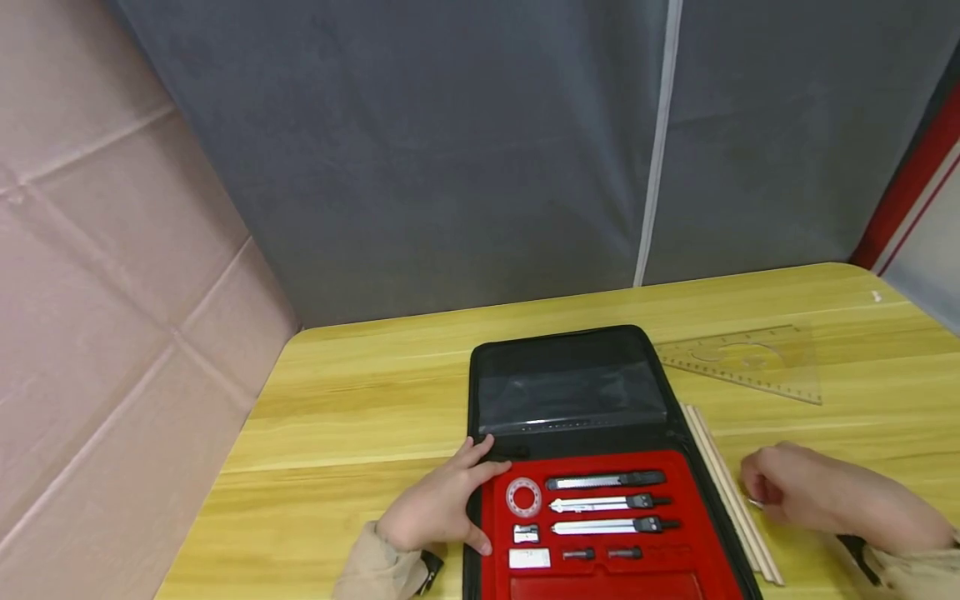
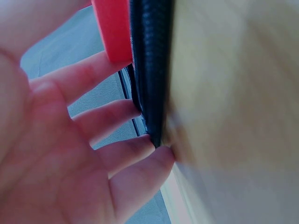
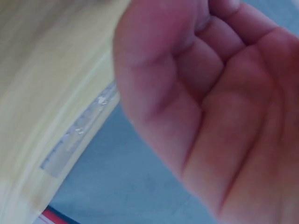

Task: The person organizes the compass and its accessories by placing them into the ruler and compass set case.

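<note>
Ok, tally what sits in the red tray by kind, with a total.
Long silver-and-black tools: 3
Small black pieces: 2
Pale ring: 1
Sharpener: 1
White block: 1
Total: 8

The head view looks forward and down over the table (image 1: 360, 392), far enough off to hold 2 hands. The left wrist view sits close to the left hand (image 2: 60, 149), turned sideways along the edge of the case (image 2: 152, 60). The right wrist view crowds the right hand (image 3: 196, 88), sharing the clear triangle (image 1: 772, 379) with the head view.
</note>
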